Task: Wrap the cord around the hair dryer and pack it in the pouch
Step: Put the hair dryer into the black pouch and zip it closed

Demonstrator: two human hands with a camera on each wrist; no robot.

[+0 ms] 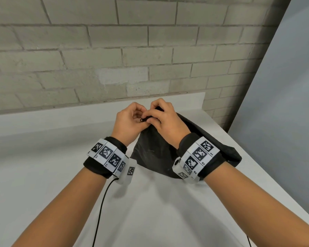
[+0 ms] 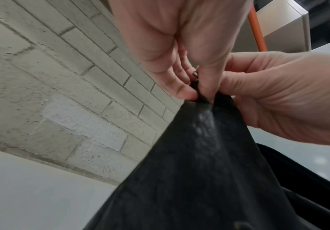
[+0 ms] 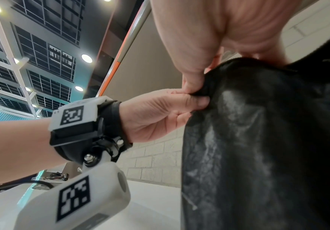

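Note:
A black pouch (image 1: 155,154) stands tilted on the white table (image 1: 43,175), its top corner lifted. My left hand (image 1: 138,123) pinches that corner between thumb and fingers (image 2: 187,93). My right hand (image 1: 152,120) pinches the same corner from the right, thumb (image 3: 191,87) on the fabric. A small metal zipper ring (image 1: 141,120) shows between the two hands, also seen as the ring (image 2: 194,73) in the left wrist view. The pouch (image 3: 258,140) hangs down from the pinch. No hair dryer or cord is visible; what is inside the pouch is hidden.
A pale brick wall (image 1: 114,59) runs along the table's far edge. A grey panel (image 1: 284,104) stands to the right, close to the table's right edge (image 1: 275,184). A black camera cable (image 1: 100,211) trails from my left wrist towards me.

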